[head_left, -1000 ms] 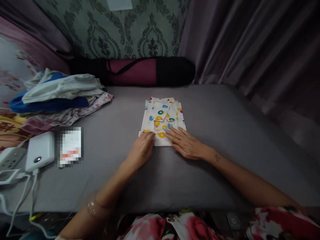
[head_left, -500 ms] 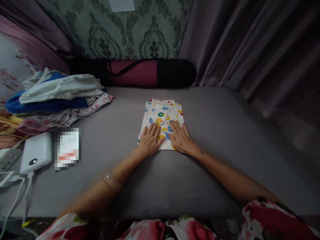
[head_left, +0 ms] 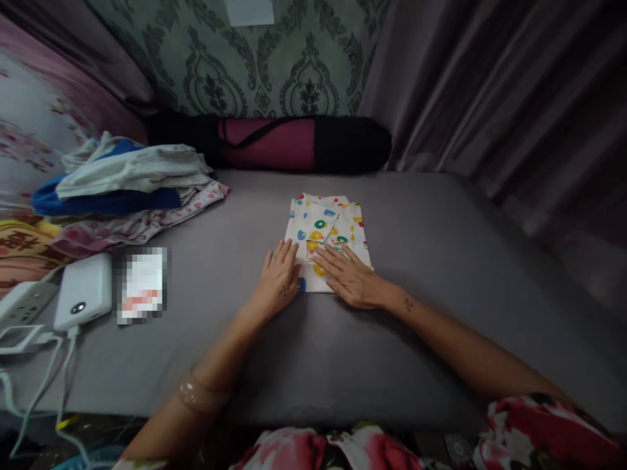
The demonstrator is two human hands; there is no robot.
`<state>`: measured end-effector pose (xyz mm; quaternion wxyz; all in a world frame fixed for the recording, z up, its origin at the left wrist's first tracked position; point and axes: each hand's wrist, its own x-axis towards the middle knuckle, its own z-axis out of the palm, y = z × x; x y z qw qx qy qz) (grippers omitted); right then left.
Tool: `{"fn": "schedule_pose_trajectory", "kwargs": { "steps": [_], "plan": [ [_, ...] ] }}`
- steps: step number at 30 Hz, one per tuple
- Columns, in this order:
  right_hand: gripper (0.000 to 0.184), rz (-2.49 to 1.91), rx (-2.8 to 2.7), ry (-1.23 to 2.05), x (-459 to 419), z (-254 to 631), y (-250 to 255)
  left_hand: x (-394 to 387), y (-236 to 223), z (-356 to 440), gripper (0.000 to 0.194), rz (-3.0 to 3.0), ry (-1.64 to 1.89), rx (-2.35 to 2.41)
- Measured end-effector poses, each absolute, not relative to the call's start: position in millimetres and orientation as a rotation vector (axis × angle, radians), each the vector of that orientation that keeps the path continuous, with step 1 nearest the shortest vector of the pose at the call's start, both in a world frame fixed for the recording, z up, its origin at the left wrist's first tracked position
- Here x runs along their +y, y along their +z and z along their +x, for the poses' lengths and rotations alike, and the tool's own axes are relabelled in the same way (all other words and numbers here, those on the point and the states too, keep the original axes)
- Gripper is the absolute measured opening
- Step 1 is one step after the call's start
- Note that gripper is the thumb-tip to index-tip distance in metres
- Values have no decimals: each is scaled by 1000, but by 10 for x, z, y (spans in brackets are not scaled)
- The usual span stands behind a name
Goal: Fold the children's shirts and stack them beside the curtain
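Note:
A white garment (head_left: 317, 225) with a colourful print lies folded into a rough rectangle on the grey bed surface (head_left: 416, 261). It looks like a shirt, with its sleeves laid inward across the upper part. At its lower left edge my left hand (head_left: 279, 277) rests with fingers stretched out, pointing away from me. My right hand (head_left: 353, 277) lies flat over the lower right part of the cloth, fingers extended toward the upper left. Part of the print under this hand is hidden.
A heap of clothes (head_left: 132, 173) is at the left. Nearer me are a white power bank (head_left: 83, 294) with cables, a power strip (head_left: 24, 303) and a blurred-out item (head_left: 143, 284). A black and maroon long bag (head_left: 269, 143) lies along the wall; curtains (head_left: 490, 85) hang at right.
My left hand has slid off the middle of the garment to its left edge. My right hand has shifted inward over the lower part. The view has turned slightly left.

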<state>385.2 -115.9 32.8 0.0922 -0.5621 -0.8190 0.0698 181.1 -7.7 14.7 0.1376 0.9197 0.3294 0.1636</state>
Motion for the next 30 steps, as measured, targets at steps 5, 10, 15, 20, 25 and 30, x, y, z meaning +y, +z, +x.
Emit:
{"fn": "schedule_pose_trajectory", "kwargs": {
  "steps": [5,10,15,20,25,30],
  "plan": [
    [55,-1597,-2543,401,-1133,3870,256,43,-10,1597,45,2487,630,983],
    [53,-1635,-2527,436,-1096,3837,343,164,-5,1504,41,2281,800,1067],
    [50,-1548,-2545,341,-896,3529,468,186,64,1494,39,2110,851,1141],
    [55,-1456,-2600,434,-751,3382,311,194,90,1480,38,2050,863,1162],
    [54,-1511,-2605,518,-699,3371,373,205,133,1471,37,2013,841,1221],
    [55,-1419,-2609,408,-568,3174,366,233,93,1461,38,2025,839,1225]
  ]
}}
